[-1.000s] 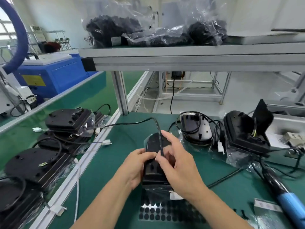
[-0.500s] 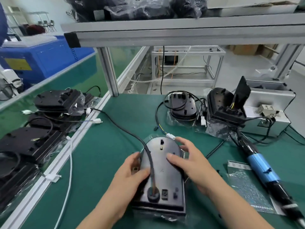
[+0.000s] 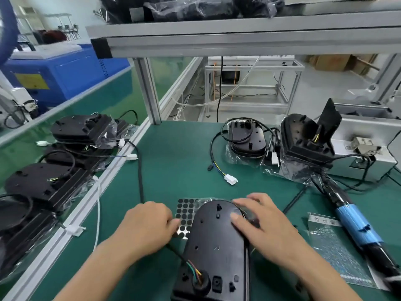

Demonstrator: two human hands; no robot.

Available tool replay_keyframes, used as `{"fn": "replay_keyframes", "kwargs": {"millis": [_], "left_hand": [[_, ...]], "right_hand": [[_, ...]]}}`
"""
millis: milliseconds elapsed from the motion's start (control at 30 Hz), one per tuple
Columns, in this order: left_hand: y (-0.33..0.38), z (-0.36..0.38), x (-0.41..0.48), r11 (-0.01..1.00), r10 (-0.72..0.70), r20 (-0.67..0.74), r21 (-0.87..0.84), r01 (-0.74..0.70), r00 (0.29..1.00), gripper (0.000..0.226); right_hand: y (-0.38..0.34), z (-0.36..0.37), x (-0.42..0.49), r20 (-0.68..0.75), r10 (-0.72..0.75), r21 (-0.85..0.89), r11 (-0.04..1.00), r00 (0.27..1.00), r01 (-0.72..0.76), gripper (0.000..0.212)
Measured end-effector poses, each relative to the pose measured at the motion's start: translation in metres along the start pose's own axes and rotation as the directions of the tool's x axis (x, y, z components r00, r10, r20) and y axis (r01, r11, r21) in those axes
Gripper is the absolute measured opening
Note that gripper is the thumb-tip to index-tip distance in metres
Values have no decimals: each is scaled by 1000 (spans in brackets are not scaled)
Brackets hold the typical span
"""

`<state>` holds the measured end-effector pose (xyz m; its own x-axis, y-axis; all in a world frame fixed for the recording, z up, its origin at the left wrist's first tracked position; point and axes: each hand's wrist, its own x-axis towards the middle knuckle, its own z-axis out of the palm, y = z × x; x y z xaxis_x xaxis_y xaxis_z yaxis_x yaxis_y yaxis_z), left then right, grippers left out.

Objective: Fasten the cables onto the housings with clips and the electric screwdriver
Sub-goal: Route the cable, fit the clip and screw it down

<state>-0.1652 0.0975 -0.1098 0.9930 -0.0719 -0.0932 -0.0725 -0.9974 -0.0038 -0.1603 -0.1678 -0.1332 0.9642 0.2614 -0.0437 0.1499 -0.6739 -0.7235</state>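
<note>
A black D-shaped housing [image 3: 214, 246] lies flat on the green mat in front of me, underside up. Its black cable [image 3: 140, 179] leaves a round grommet [image 3: 202, 280] at the near end, where coloured wires show. The cable passes under my left hand [image 3: 145, 227] and runs away to the left. My left hand is curled over the cable just left of the housing. My right hand [image 3: 262, 224] holds the housing's far right rim, thumb on top. The blue electric screwdriver [image 3: 355, 227] lies on the mat to the right, untouched.
A sheet of black round pads [image 3: 184, 213] lies under the housing's far left edge. A clear bag [image 3: 334, 246] sits beside the screwdriver. Two more housings [image 3: 247, 137] [image 3: 303, 140] stand at the back, several others [image 3: 45, 183] on the left conveyor. An aluminium post [image 3: 147, 90] stands at the back.
The housing has gone from held up to flat on the mat, closer to me. My left hand slid off it to the cable at the left. My right hand stays on its right rim.
</note>
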Motion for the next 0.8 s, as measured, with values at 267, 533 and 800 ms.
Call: {"fn": "replay_keyframes", "kwargs": {"millis": [267, 533, 800], "left_hand": [[18, 8, 67, 993, 61, 167, -109, -43, 984, 46], [26, 14, 62, 944, 34, 111, -331, 4, 993, 25], [23, 13, 73, 963, 60, 144, -267, -19, 988, 11]], "right_hand": [[22, -43, -4, 303, -31, -367, 919, 953, 146, 30], [16, -79, 10, 196, -139, -484, 847, 971, 219, 12], [33, -69, 52, -245, 79, -568, 796, 966, -209, 15]]}}
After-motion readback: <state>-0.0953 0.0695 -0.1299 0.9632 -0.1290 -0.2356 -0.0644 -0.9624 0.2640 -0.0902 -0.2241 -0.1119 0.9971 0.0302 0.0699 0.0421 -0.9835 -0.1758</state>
